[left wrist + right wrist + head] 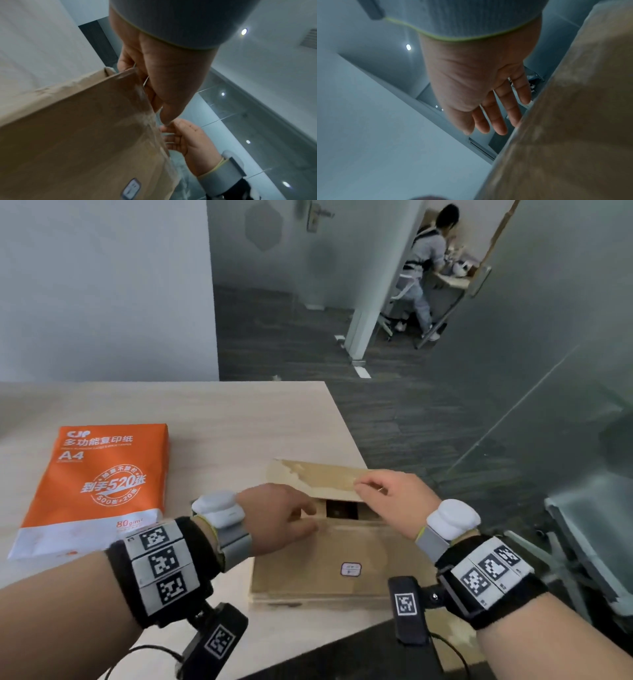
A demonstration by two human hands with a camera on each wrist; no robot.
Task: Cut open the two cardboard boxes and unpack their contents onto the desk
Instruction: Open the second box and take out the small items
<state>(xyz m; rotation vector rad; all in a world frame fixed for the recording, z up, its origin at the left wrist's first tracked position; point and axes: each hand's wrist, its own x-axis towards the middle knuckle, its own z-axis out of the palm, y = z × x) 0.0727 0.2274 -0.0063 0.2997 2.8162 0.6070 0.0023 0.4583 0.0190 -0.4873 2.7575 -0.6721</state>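
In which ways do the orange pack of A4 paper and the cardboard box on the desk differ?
The orange pack of A4 paper is sealed and untouched; the cardboard box is partly open, its far flap raised. The pack is glossy orange and white with print; the box is plain brown with one small sticker. Both lie flat on the desk.

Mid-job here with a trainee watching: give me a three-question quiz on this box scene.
1. True or false: the cardboard box is fully shut.
2. Which hand lifts the far flap: A left hand, B right hand?
3. Fill in: the orange pack on the desk is printed ___.

Key: 1 false, a dark gap shows between the flaps; 2 B; 3 A4.
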